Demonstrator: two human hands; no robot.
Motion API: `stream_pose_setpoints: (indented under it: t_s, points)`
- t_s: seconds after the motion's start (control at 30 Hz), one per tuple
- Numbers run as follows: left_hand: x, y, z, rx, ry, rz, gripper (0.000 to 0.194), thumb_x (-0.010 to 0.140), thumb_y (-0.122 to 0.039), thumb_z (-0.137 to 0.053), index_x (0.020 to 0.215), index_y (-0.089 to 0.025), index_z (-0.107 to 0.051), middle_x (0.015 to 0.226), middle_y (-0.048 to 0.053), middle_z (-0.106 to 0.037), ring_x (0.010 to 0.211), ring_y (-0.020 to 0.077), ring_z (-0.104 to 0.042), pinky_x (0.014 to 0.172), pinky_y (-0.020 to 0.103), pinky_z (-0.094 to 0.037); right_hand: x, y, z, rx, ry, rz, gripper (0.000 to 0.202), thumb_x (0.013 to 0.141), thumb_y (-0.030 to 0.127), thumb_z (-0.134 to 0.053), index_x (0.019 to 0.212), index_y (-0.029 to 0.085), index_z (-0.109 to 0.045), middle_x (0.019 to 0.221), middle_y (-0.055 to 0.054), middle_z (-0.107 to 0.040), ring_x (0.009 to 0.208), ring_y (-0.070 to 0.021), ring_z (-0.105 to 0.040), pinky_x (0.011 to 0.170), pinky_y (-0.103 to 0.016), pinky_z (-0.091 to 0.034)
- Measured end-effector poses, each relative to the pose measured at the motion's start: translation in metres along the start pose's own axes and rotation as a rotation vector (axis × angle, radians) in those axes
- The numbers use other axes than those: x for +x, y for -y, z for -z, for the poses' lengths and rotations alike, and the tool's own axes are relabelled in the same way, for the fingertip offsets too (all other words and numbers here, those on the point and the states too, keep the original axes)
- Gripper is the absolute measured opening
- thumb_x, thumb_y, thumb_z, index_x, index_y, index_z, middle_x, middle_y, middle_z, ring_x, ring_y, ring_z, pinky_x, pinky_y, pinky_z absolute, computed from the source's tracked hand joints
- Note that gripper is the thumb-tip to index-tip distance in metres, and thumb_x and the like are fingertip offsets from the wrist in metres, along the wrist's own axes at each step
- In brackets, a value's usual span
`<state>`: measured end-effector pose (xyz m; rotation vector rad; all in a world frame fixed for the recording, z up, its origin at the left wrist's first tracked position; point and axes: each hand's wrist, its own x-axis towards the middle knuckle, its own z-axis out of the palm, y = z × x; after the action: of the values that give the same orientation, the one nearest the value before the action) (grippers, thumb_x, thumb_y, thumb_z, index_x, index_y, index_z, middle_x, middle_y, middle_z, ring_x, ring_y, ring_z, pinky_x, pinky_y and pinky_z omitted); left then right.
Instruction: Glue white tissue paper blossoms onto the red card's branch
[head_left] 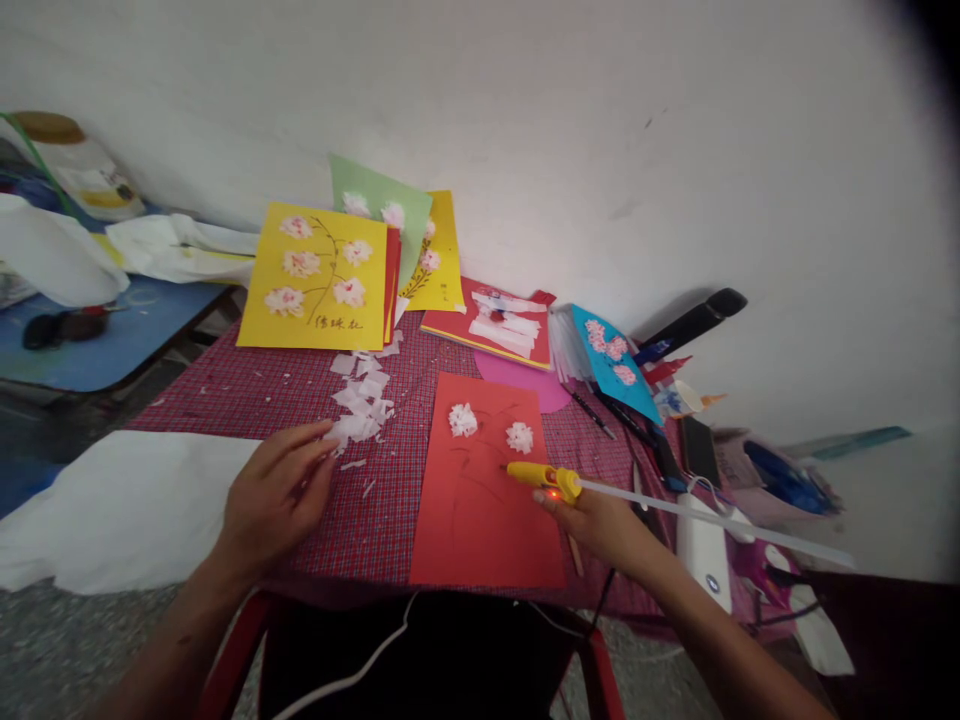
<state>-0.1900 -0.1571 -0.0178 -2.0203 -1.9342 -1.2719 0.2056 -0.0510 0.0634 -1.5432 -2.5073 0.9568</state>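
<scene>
My right hand [592,515] grips a yellow hot glue gun [540,477] with its light glowing orange. A long translucent glue stick [712,520] sticks out of its back. The nozzle is over a red card [480,540] bearing drawn brown stems and two white paper blossoms, one at the upper left [463,420] and one at the upper right [520,437]. My left hand [274,490] is at the edge of a pile of torn white paper pieces [364,400], its fingers bent and apart. Whether its fingertips touch a piece is hard to see.
Finished flower cards, yellow [255,325], green and blue [641,395], lean at the back. A red pad [450,320] with paper strips lies before the wall. Pens [592,415], a white power strip [703,550] and a phone [699,450] lie right. White paper [142,510] hangs left.
</scene>
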Motion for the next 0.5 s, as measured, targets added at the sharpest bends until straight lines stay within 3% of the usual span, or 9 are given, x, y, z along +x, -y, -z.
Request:
stream_pose_setpoints:
  t_s: [0.1, 0.3, 0.5]
  points:
    - [-0.006, -0.013, -0.004, -0.03, 0.139, -0.16, 0.03, 0.093, -0.019, -0.061, 0.121, -0.028, -0.064, 0.131, 0.005, -0.067, 0.12, 0.0255, -0.064, 0.105, 0.045, -0.052, 0.0, -0.001, -0.001, -0.011, -0.003, 0.008, 0.045, 0.101, 0.048, -0.047, 0.128, 0.023, -0.073, 0.099, -0.005, -0.081, 0.085, -0.027, -0.074, 0.075, -0.035, -0.056]
    - [-0.02, -0.064, -0.021, -0.109, 0.532, -0.345, 0.037, 0.095, -0.026, -0.06, 0.132, -0.027, -0.062, 0.148, 0.006, -0.057, 0.136, 0.0276, -0.052, 0.113, 0.047, -0.046, 0.001, 0.004, 0.002, 0.026, 0.019, -0.001, 0.046, 0.101, 0.046, -0.047, 0.134, 0.024, -0.07, 0.103, -0.005, -0.08, 0.088, -0.0279, -0.074, 0.079, -0.037, -0.056]
    - [-0.025, -0.082, -0.028, -0.157, 0.657, -0.367, 0.043, 0.092, -0.032, -0.065, 0.134, -0.026, -0.06, 0.151, 0.007, -0.055, 0.139, 0.0303, -0.048, 0.117, 0.052, -0.039, 0.001, 0.008, 0.003, -0.003, 0.036, -0.022, 0.046, 0.101, 0.045, -0.048, 0.135, 0.023, -0.069, 0.095, -0.004, -0.08, 0.082, -0.0267, -0.073, 0.075, -0.034, -0.056]
